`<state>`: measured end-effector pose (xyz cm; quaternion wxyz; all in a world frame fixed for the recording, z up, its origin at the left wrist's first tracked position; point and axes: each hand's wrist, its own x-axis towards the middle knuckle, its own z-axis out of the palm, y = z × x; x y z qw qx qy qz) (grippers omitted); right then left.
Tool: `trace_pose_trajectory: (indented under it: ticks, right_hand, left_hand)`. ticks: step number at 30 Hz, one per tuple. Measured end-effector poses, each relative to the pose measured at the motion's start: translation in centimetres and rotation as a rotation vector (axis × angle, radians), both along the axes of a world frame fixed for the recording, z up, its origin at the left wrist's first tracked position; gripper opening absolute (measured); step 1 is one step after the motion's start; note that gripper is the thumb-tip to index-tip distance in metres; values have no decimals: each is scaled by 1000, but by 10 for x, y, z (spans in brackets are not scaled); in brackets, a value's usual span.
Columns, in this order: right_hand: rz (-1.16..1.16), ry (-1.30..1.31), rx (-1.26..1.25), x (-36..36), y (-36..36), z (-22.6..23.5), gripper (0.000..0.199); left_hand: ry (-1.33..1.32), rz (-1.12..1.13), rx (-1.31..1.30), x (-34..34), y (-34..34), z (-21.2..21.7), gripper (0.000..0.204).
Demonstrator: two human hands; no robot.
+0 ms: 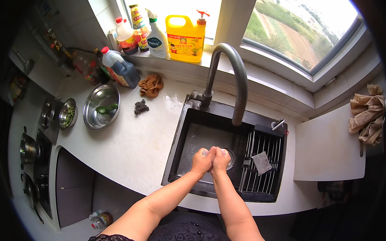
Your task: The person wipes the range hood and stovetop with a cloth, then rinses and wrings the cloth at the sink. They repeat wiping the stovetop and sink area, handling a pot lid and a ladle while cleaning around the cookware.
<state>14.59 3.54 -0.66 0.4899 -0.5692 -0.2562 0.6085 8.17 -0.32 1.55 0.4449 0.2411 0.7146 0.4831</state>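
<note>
Over the black sink (pixel 171 162), my left hand (pixel 202 160) and my right hand (pixel 221 159) are pressed together with their fingers curled in. Whatever lies between the palms, if anything, is hidden. Behind and above them arches the dark grey faucet (pixel 241 79), and no water stream shows from it. Just beyond my hands the drain (pixel 230 159) is partly covered by them. To their right a metal roll-up rack (pixel 249 182) spans part of the sink, bearing a grey scouring pad (pixel 261 163).
Left on the counter (pixel 136 152) are a steel bowl with a green vegetable (pixel 107 108), a smaller bowl of green pieces (pixel 68 115), a steel wool scrubber (pixel 141 107) and a brown cloth (pixel 151 85). A yellow jug (pixel 185 41) and bottles line the sill. A white board (pixel 328 144) stands right.
</note>
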Motion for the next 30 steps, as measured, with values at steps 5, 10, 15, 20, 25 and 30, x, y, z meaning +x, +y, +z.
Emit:
trace_pose_trajectory:
  ticks: [5,10,15,20,25,30]
  right_hand:
    - [-11,-141,67,-9,-9,7,12]
    - [-27,-54,-35,-12,-15,0,17]
    - [285,571,-198,19,-10,35,27]
    - [343,126,-22,18,-15,54,34]
    - [342,30,84,6,-3,80,37]
    - [337,191,151,-10,7,105,40]
  left_hand:
    - [133,-104,45,-14,0,-22,48]
    - [69,-301,-107,-33,6,-19,47]
    - [-648,-409,-70,-90,7,1,49]
    - [-600,-484,-8,-139,12,14,36]
    - [-524,-483,12,-161,17,32,28]
    - [-951,-408,122,-185,22,59,24]
